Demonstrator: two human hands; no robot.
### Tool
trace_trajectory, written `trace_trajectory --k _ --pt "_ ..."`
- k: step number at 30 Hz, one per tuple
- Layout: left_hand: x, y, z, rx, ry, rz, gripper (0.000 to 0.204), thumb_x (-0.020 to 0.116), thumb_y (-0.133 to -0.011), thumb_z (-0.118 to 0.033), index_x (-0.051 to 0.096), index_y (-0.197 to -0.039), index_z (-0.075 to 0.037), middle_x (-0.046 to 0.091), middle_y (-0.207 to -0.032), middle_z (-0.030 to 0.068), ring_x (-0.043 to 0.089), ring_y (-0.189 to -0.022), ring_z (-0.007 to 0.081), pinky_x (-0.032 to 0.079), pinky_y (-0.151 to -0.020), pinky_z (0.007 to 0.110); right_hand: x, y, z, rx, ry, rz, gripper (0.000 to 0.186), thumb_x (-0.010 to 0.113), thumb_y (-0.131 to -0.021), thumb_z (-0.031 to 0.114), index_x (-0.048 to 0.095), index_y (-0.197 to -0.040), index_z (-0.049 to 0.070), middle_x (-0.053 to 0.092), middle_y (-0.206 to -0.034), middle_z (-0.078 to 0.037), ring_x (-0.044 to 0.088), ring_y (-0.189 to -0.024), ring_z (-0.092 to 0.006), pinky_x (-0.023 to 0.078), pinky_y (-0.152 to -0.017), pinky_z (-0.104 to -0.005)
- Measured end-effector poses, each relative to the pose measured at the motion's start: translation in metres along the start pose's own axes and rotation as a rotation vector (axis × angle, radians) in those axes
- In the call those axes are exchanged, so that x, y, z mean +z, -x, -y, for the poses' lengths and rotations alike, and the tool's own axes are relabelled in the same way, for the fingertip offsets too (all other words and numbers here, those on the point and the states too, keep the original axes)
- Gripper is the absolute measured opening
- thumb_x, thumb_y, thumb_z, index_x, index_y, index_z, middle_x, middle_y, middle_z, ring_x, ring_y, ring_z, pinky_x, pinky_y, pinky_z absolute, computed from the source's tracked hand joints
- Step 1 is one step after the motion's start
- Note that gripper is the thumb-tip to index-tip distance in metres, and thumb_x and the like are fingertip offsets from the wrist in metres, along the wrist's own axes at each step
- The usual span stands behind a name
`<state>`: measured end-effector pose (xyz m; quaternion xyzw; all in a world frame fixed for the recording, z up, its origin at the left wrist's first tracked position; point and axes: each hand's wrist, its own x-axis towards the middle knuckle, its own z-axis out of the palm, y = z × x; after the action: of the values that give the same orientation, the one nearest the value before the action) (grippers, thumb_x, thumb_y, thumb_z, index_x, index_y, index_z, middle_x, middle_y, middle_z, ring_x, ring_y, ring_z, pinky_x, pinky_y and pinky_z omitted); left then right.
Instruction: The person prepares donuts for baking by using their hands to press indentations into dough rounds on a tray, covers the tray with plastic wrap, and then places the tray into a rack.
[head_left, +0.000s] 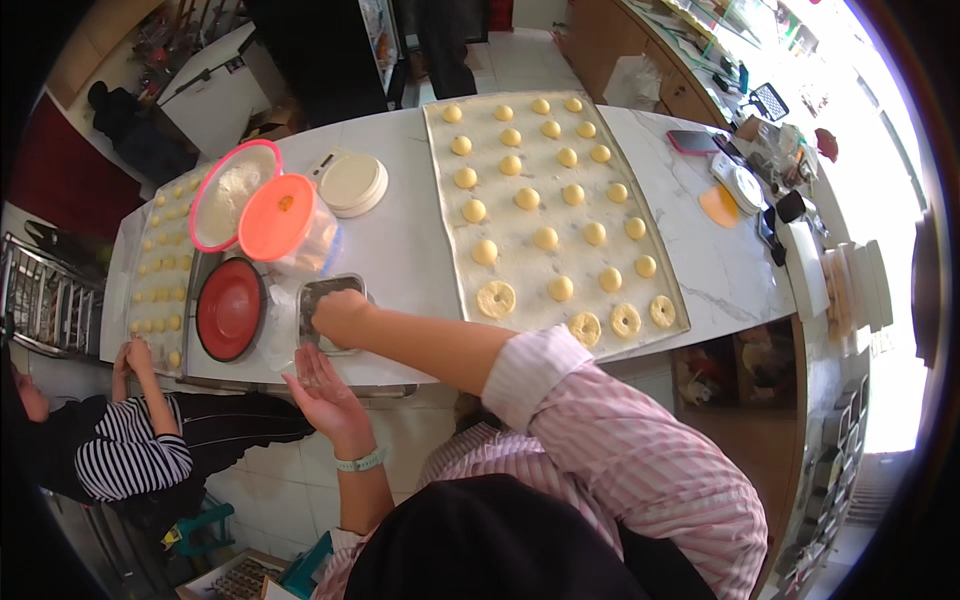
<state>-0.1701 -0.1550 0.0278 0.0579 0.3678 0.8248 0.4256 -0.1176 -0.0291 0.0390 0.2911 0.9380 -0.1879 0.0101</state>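
Note:
My right hand [340, 314] reaches down into a small rectangular metal pan [312, 293] near the table's front edge. Its fingertips are hidden, so what they touch inside does not show. Just below the pan, my left hand [330, 396] is held palm up with fingers stretched out and nothing visible in it. To the right lies a large light baking sheet [455, 275] with rows of pale yellow dough balls [527, 198]. Along its near edge are several flattened dough rings with a hole in the middle, among them a dough ring [496, 299] at the left corner.
Left of the pan stand a red round dish [230, 310], a tub with an orange lid [275, 218], a pink-rimmed bowl of flour [235, 195] and a white scale [350, 184]. A co-worker's hands [137, 355] are at another dough tray [155, 300]. A phone [693, 142] lies far right.

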Motion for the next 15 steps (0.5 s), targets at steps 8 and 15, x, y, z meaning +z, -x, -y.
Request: trace_trajectory --k 8,15 --pt "0.038 0.032 0.039 -0.966 0.31 0.528 0.079 0.036 -0.091 -0.057 0.031 -0.131 0.01 0.042 -0.133 0.0212 0.043 -0.122 0.0315 0.04 -0.096 0.039 0.012 0.204 -0.007 0.128 -0.131 -0.579 0.047 0.052 -0.089 0.029 0.047 -0.125 0.0 0.046 -0.13 -0.018 0.043 -0.123 -0.0309 0.034 -0.102 -0.0439" --pt "0.058 0.061 0.078 -1.167 0.275 0.361 0.076 0.039 -0.094 -0.048 0.017 -0.135 0.013 0.027 -0.14 0.028 0.027 -0.132 0.037 0.026 -0.11 0.045 0.044 0.278 -0.112 0.684 0.168 -0.481 0.061 0.038 -0.094 0.041 0.029 -0.136 -0.003 0.031 -0.143 -0.017 0.024 -0.135 -0.0283 0.013 -0.111 -0.0466"
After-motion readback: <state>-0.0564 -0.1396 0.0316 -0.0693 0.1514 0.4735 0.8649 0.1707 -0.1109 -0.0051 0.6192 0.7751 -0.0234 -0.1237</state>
